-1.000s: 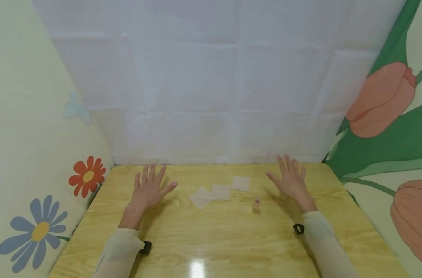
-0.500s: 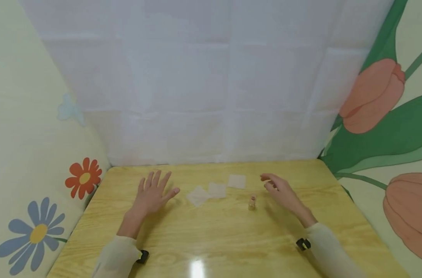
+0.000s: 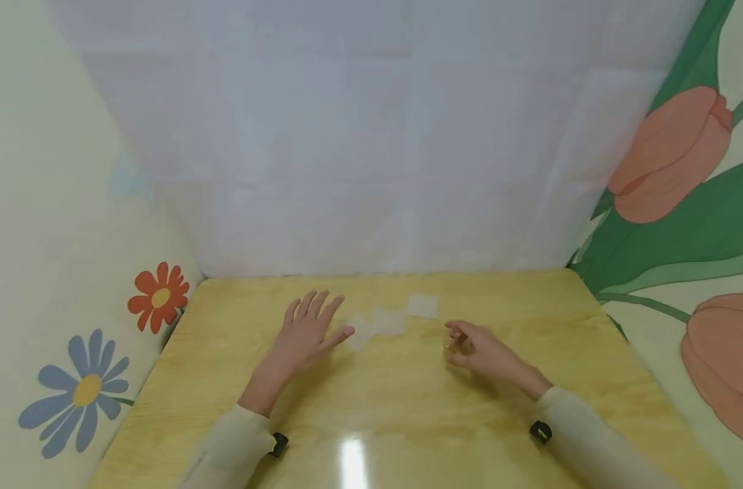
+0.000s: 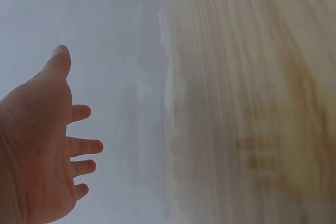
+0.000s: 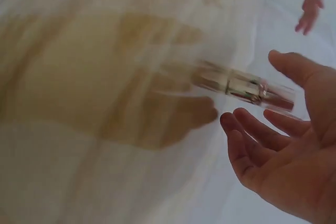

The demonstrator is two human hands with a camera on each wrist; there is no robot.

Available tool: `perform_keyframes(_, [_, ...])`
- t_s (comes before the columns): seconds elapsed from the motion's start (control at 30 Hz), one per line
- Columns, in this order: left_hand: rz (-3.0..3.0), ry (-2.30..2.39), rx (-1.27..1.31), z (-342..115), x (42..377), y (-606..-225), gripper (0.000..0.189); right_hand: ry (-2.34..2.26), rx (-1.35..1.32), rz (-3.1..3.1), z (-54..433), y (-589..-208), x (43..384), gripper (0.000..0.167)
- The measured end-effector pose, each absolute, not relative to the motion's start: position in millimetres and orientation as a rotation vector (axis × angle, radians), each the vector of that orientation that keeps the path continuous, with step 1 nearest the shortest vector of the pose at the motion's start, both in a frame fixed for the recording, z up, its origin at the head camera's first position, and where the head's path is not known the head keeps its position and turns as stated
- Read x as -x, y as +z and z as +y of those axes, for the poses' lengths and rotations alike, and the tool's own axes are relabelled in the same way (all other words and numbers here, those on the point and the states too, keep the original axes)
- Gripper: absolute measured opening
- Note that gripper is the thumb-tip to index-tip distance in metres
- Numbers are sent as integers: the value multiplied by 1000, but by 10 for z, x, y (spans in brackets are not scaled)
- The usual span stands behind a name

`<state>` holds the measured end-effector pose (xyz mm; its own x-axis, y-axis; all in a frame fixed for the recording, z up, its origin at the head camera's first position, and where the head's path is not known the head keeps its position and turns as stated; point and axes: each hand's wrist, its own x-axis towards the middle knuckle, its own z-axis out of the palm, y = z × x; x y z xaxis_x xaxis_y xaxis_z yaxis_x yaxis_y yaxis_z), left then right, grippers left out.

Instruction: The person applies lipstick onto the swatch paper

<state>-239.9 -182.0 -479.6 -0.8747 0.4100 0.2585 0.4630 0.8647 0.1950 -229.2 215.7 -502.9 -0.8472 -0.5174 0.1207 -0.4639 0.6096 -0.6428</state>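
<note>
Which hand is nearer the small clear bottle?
Right. The right hand is at the small clear bottle, thumb and fingers to either side; contact is unclear. The left hand is farther, across the pale squares from it.

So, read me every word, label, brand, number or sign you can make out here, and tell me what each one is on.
No text is readable.
Cream fabric left sleeve: a faint dark line of marks, too small and blurred to read.
Small clear cylindrical bottle: blurred, no lettering can be made out.
Pale flat squares: no lettering can be made out.
</note>
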Motion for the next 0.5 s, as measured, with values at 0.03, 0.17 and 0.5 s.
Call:
perform_keyframes(0.03, [-2812, -365, 689, -1768, 2401, -4784, 76, -1083, 850, 2748, 2154, -5052, 2313, 61])
perform_keyframes(0.17, [-2791, -385, 757, -1595, 2362, -4733, 74, -1153, 864, 2731, 2137, -5103, 2344, 41])
perform_keyframes(0.5, [-2767, -503, 854, -1347, 2285, -4618, 67, -1215, 927, 2657, 2001, -4933, 2337, 19])
